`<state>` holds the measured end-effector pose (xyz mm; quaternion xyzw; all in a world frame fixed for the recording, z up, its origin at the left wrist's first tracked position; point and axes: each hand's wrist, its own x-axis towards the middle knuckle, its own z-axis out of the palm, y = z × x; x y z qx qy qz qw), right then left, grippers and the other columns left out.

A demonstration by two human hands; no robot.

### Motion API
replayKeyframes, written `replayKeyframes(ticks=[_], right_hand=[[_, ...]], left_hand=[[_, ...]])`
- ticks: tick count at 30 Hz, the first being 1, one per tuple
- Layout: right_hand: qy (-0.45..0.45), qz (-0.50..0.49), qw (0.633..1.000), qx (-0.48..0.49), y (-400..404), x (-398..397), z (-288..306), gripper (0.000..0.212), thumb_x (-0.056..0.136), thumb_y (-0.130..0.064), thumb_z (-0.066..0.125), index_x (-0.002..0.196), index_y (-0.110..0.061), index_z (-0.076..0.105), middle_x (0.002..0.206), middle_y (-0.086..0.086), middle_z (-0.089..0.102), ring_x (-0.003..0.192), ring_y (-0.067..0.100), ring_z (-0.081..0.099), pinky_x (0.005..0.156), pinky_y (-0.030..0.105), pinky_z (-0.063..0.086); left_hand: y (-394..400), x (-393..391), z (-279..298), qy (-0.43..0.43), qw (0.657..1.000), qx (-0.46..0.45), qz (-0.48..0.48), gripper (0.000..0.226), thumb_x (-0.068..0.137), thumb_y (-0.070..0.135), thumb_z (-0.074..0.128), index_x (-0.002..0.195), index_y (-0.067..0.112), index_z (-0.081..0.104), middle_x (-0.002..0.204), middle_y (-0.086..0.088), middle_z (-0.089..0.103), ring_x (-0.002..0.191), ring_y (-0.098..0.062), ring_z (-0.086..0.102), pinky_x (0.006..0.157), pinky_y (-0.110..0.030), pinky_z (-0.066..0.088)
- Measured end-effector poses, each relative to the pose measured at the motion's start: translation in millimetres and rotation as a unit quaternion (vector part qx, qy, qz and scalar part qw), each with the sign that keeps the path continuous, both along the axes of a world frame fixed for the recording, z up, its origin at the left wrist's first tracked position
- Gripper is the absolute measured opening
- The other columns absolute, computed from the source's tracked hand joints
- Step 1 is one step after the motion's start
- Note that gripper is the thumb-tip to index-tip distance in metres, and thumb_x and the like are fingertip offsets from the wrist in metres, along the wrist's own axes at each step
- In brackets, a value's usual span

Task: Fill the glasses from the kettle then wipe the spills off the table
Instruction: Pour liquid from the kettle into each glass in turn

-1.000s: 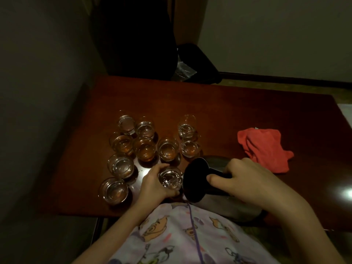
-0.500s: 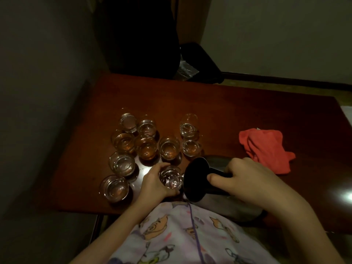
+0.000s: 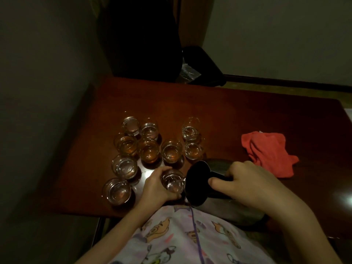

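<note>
A metal kettle (image 3: 228, 208) with a black lid lies tilted leftward at the table's near edge. My right hand (image 3: 245, 180) grips its black handle. Its spout meets a small glass (image 3: 172, 181) that my left hand (image 3: 156, 185) holds on the table. Several more small glasses (image 3: 149, 151) stand in a cluster behind and to the left, holding clear or amber liquid. A red cloth (image 3: 268, 153) lies crumpled on the right of the dark wooden table (image 3: 238, 115).
A wall runs close along the table's left side. A dark chair (image 3: 144, 39) and a black bag (image 3: 203, 65) stand behind the far edge. A bright reflection shines on the table between the glasses.
Both hands, the kettle and the held glass keep almost the same places. Only the view has shifted slightly.
</note>
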<state>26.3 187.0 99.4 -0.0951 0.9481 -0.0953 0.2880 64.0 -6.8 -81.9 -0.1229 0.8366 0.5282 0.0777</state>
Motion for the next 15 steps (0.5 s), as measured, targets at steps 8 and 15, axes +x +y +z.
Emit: replayKeyframes(ticks=[8, 15], right_hand=[[-0.006, -0.004, 1.0, -0.002, 1.7, 0.5, -0.1, 0.051, 0.077, -0.062, 0.049, 0.058, -0.015, 0.044, 0.053, 0.0, 0.038, 0.047, 0.016, 0.035, 0.049, 0.029, 0.024], [0.001, 0.0, 1.0, 0.005, 2.1, 1.5, 1.4, 0.05, 0.078, -0.062, 0.049, 0.058, -0.016, 0.044, 0.055, 0.0, 0.039, 0.048, 0.016, 0.035, 0.048, 0.029, 0.023]], left_hand=[[1.6, -0.6, 2.7, 0.004, 1.0, 0.0, -0.009, 0.078, 0.046, 0.014, 0.09, 0.114, 0.025, 0.053, 0.105, 0.017, 0.056, 0.094, 0.01, 0.051, 0.071, 0.001, 0.039], [3.2, 0.1, 3.2, 0.005, 1.0, 0.009, -0.004, 0.079, 0.044, 0.011, 0.091, 0.112, 0.024, 0.053, 0.102, 0.016, 0.056, 0.093, 0.011, 0.051, 0.072, 0.002, 0.038]])
